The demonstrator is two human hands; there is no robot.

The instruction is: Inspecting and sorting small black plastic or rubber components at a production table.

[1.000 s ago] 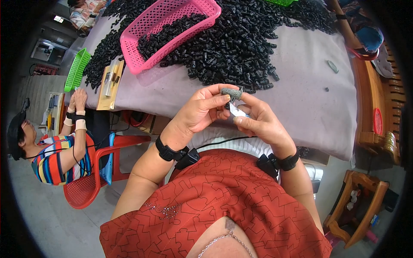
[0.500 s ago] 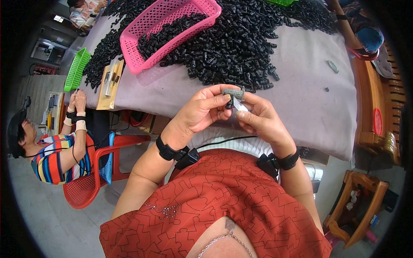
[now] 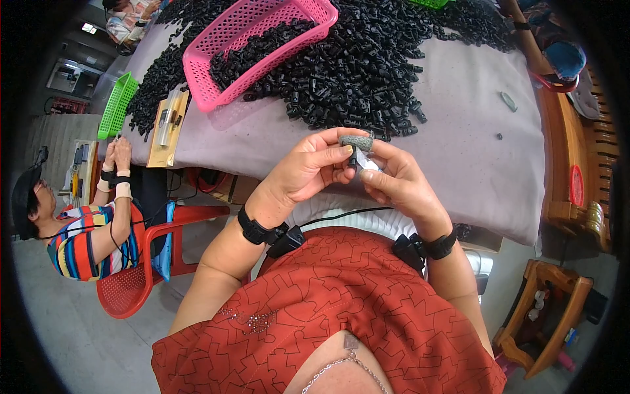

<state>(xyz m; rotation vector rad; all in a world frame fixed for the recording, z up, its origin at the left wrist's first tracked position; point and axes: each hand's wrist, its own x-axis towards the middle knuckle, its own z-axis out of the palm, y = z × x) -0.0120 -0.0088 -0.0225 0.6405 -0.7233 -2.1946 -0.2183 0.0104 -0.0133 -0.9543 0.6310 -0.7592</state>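
Both my hands meet above the near table edge. My left hand [image 3: 308,161] is closed, thumb and fingers pinching a small black plastic part [image 3: 353,158] that is mostly hidden. A grey-green textured sleeve [image 3: 355,142] lies across the tip of my left index finger, like a finger guard. In my right hand [image 3: 392,174], thumb and fingers close on a small shiny flat blade [image 3: 365,161], its tip against or just beside the black part. Right behind my hands spreads a heap of similar black plastic parts [image 3: 348,98].
A pink basket [image 3: 216,98] sits tilted on the heap. Left of it are a yellowish board [image 3: 159,154] and a green basket [image 3: 118,105]. A grey-green piece [image 3: 507,101] lies on the grey tablecloth [image 3: 472,144]. One person [image 3: 98,230] sits at the left; others work farther back.
The blade in my right hand has turned slightly against the black part. Otherwise my hands keep nearly the same place.
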